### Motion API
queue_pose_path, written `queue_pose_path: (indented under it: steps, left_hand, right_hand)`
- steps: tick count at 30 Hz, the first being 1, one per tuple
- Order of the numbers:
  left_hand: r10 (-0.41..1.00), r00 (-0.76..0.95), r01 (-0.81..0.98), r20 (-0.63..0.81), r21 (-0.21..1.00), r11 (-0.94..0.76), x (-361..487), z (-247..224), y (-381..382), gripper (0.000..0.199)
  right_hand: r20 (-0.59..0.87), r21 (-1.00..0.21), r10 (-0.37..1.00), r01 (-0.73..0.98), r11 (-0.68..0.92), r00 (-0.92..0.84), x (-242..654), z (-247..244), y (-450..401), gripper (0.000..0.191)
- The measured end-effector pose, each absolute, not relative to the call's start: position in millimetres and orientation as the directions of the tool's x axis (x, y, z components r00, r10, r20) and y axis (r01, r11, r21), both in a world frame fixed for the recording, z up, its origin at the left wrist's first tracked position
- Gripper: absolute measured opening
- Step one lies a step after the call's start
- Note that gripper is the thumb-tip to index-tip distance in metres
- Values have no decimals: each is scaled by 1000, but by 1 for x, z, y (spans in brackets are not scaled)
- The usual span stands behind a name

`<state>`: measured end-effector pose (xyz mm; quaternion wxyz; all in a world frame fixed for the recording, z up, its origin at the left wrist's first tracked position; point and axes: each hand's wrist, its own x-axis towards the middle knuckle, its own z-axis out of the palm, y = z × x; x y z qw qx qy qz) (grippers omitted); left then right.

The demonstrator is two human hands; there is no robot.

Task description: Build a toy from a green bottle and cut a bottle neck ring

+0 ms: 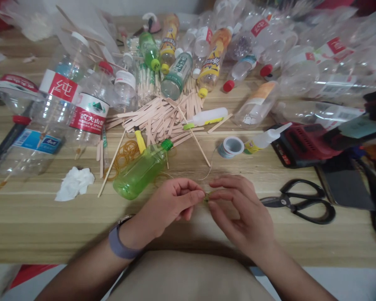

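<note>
My left hand [175, 202] is closed, thumb and forefinger pinching the edge of a small yellow-green piece [206, 198] that looks like a bottle cap. At the piece's other side are the bent fingertips of my right hand [241, 211], which partly hide it. A thin string [210, 169] runs from a spool [232, 147] down towards my hands; where it ends is hidden. Just beyond my left hand, a clear green bottle [141, 171] lies on its side. Black-handled scissors [301, 201] rest on the table to the right of my right hand.
Wooden sticks [163, 115] lie heaped mid-table, with rubber bands [125, 154] nearby. Several plastic bottles [319, 75] crowd the back and right. Bottles with sticks [61, 90] stand left, behind crumpled tissue [75, 183]. A glue bottle [263, 140], red-black power tool [303, 144] and phone [344, 184] lie right.
</note>
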<state>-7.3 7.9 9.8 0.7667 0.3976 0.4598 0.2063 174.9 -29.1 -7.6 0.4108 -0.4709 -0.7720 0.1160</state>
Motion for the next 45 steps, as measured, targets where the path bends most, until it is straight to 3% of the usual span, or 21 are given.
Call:
queue_pose_path:
  steps: [3,9,19,22,25,28,45]
  left_hand:
    - [686,495,43,-533,804,593,-7,9,8,25]
    - [687,507,64,-520,818,572,-8,8,7,28]
    - [683,532,187,-501,856,482,-8,12,7,24]
    - [787,450,320,-421,899,297,-11,15,7,21]
    - [922,315,483,-224,874,48,-15,16,8,19]
    - [931,338,512,-141,857,-56,-16,14,7,19]
    - [843,445,398,-304,910,118,-13,10,7,20]
  right_hand:
    - [542,-532,806,645,548,-238,173,-8,-28,9]
    - [457,-611,865,633,475,-208,173,-7,-29,9]
    - [410,-632,888,637,442,-209,173,-5,-33,12]
    - [373,-698,906,583,417,-201,179,-3,-34,13]
    - [314,-791,931,491,364,-185,187,-1,-33,16]
    - [267,-855,945,406,322,-186,191,2,-31,16]
    - [166,-978,965,92,187,-204,181,4,-35,14]
